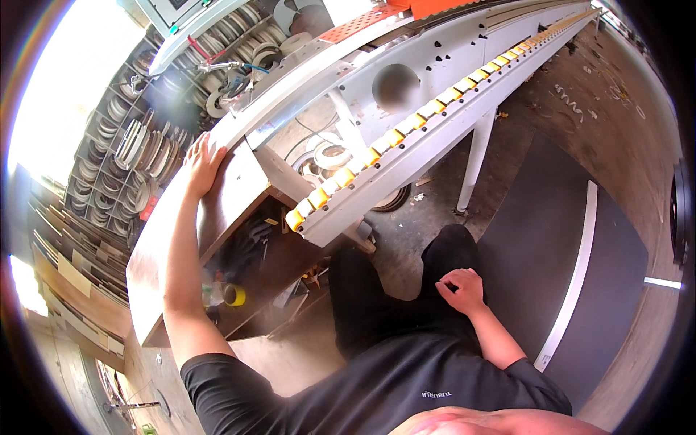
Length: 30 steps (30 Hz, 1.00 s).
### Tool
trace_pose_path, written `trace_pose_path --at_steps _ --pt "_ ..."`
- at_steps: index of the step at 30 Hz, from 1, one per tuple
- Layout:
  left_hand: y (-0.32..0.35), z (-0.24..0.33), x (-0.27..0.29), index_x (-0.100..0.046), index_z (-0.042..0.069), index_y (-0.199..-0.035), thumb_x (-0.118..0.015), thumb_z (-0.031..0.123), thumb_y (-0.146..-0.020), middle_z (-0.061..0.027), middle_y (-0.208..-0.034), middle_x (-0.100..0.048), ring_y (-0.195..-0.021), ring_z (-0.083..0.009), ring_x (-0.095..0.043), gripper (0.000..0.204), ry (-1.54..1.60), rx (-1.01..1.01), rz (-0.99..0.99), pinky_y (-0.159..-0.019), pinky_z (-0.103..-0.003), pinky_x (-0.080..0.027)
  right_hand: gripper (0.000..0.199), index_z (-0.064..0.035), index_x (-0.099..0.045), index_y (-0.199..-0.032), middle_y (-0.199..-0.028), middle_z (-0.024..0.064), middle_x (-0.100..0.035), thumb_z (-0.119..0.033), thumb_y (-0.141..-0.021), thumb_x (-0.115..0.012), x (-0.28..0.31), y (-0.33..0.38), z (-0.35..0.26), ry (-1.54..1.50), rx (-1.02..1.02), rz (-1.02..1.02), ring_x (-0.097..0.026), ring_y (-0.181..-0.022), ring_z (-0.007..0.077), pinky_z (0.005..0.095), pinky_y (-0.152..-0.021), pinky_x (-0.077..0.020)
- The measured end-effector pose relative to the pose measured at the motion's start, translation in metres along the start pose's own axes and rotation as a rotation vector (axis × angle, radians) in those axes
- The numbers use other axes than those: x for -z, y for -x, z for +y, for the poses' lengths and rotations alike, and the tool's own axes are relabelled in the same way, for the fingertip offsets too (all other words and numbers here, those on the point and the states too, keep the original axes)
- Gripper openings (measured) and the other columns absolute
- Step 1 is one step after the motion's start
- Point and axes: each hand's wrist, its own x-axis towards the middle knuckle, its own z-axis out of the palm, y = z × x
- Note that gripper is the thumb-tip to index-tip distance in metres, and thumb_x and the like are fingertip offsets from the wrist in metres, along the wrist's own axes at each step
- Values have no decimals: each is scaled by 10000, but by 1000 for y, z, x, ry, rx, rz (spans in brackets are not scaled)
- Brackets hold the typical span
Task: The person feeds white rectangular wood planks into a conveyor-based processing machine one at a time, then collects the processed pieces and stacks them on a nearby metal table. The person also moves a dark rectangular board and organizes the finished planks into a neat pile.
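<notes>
My left hand [203, 168] lies with fingers outstretched on the top of a brown wooden cabinet [230, 190], by the pale edge of a long white machine [290, 114]. It holds nothing. Over my dark trousers, my right hand [464, 291] rests on my right thigh, its fingers loosely curled toward the thumb. Nothing shows in it. A sloping white rail with a row of yellow rollers [395, 138] runs from in front of my knees toward the far right. Its near end stands close to the cabinet.
A rack of edge-banding rolls [116, 156] stands at the left, above stacked boards [76, 272]. The open cabinet shelf holds a yellow tape roll [234, 295] and small items. On my right lies a dark panel [536, 239] with a white strip [580, 268]. A white leg [478, 159] supports the rail.
</notes>
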Motion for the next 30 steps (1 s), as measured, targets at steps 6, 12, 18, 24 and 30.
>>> trace_pose_path --at_steps 6,12,18,24,30 --pt "-37 44 -2 -380 25 -1647 -525 658 -1061 -214 -1684 -432 -1592 -387 -348 875 31 8 -48 -1313 -482 -271 155 -161 -730 -777 -790 -12 -736 -234 -846 -847 -3 -9 -5 -26 -12 -24 -703 -726 207 360 -697 -472" --pt "-75 101 -9 -426 0 -1620 -515 663 -1051 -221 -1674 -446 -1585 -392 -358 879 58 11 -34 -1302 -490 -278 121 -147 -754 -812 -783 4 -740 -219 -854 -842 -4 -15 -2 -41 -35 -41 -711 -705 213 353 -675 -501" --pt "-107 138 -26 -507 20 -1576 -579 608 -1041 -206 -1604 -538 -1532 -379 -439 799 55 -38 125 -1279 -493 -312 157 -64 -778 -939 -980 94 -780 -201 -882 -829 16 -15 4 -375 -370 -106 -753 -850 242 320 -754 -580" --pt "-109 163 -15 -714 127 -1376 -751 447 -947 -108 -1420 -700 -1395 -317 -574 537 171 -196 311 -1182 -470 -402 236 -59 -791 -1078 -1130 112 -778 -252 -941 -794 91 37 76 201 -553 277 -745 -1001 311 403 -905 -587" --pt "-101 166 -2 -730 149 -1344 -769 408 -931 -98 -1344 -729 -1339 -305 -609 489 154 -184 304 -1144 -461 -429 816 -58 -567 -1493 -1515 179 -608 -507 -869 -841 173 231 168 877 -1333 462 -553 -1419 385 486 -1180 -462"
